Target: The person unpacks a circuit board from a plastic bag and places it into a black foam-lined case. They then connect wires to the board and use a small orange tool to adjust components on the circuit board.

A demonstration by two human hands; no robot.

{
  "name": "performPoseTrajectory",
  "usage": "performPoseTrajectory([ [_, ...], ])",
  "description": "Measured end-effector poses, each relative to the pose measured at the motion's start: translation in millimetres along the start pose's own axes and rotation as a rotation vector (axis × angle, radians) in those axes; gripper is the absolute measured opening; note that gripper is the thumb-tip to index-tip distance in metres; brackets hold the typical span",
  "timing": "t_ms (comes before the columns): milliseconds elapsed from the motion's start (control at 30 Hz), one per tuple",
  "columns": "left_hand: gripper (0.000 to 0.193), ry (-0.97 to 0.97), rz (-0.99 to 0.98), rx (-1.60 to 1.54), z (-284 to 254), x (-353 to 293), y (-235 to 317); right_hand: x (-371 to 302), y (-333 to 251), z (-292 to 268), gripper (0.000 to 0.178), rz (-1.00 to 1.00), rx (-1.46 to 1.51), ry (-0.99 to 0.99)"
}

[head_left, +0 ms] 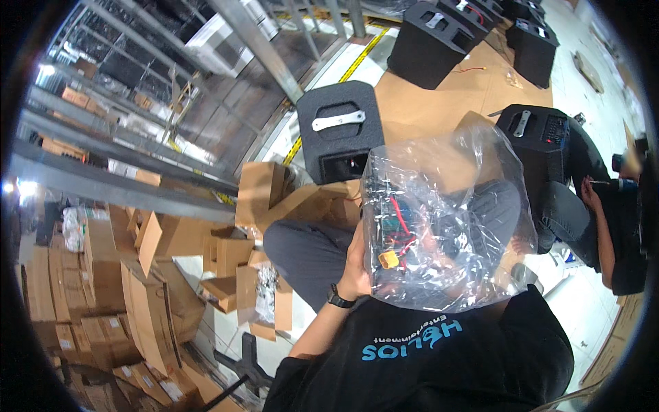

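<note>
A large clear plastic bag (480, 226) is held up in front of my chest. In its left side sits a dark electronic module (384, 213) with red and black wires and a yellow connector (388, 259). My left hand (355, 266) is closed on the module's left edge through the plastic, a black watch on its wrist. My right hand (436, 247) shows only in part through the shiny plastic, beside the module; its fingers are too blurred by reflections to read. Just beyond the bag stands a black speaker cabinet (340, 130) with a silver handle and a rectangular opening.
More black speaker cabinets (429, 48) stand on cardboard (425, 110) at the back. At right, a co-worker's hand (590, 192) holds a tool near another cabinet (528, 137). Open cardboard boxes (264, 295) and stacked cartons (103, 336) lie left. Metal rails (123, 178) run along the upper left.
</note>
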State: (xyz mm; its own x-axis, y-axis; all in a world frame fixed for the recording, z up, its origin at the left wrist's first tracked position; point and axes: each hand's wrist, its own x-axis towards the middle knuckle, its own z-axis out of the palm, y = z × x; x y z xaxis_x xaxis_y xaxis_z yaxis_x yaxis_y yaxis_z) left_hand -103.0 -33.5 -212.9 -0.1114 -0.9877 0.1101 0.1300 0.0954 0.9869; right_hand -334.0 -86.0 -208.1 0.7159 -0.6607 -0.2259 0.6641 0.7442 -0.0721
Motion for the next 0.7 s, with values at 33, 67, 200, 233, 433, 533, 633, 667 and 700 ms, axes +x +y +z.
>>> performPoseTrajectory([
  [33, 0.117, 0.046, -0.038, -0.042, 1.6, -4.6, -9.0, 1.9, -2.2, -0.5, 0.074, -0.014, 0.010, -0.010],
  [67, 0.107, 0.094, -0.074, -0.086, 3.9, -7.4, -14.6, 4.5, -5.2, -0.7, 0.073, -0.022, 0.024, -0.025],
  [200, 0.048, 0.306, 0.101, -0.332, 9.8, 1.4, -5.2, 18.3, -16.7, -2.1, 0.073, -0.056, 0.066, -0.073],
  [233, 0.039, 0.310, 0.115, -0.218, 9.6, 8.8, 2.2, 20.1, -18.1, -2.1, 0.073, -0.054, 0.082, -0.086],
  [433, 0.018, 0.347, -0.140, -0.240, 14.1, 41.8, 14.7, 41.0, -30.1, -7.1, 0.072, -0.047, 0.146, -0.183],
  [533, 0.016, 0.343, -0.141, -0.053, 6.9, 45.2, -19.2, 54.6, -36.2, -12.1, 0.072, -0.039, 0.179, -0.258],
  [633, 0.018, 0.178, -0.343, 0.221, -7.9, 44.3, -56.3, 65.5, -40.3, -15.9, 0.072, -0.039, 0.188, -0.313],
  [667, 0.019, 0.047, -0.315, 0.173, -13.9, 42.3, -60.7, 66.7, -41.5, -16.0, 0.072, -0.039, 0.191, -0.320],
  [700, 0.021, -0.078, -0.444, 0.191, -19.9, 42.1, -59.8, 67.9, -42.2, -15.3, 0.072, -0.048, 0.182, -0.319],
])
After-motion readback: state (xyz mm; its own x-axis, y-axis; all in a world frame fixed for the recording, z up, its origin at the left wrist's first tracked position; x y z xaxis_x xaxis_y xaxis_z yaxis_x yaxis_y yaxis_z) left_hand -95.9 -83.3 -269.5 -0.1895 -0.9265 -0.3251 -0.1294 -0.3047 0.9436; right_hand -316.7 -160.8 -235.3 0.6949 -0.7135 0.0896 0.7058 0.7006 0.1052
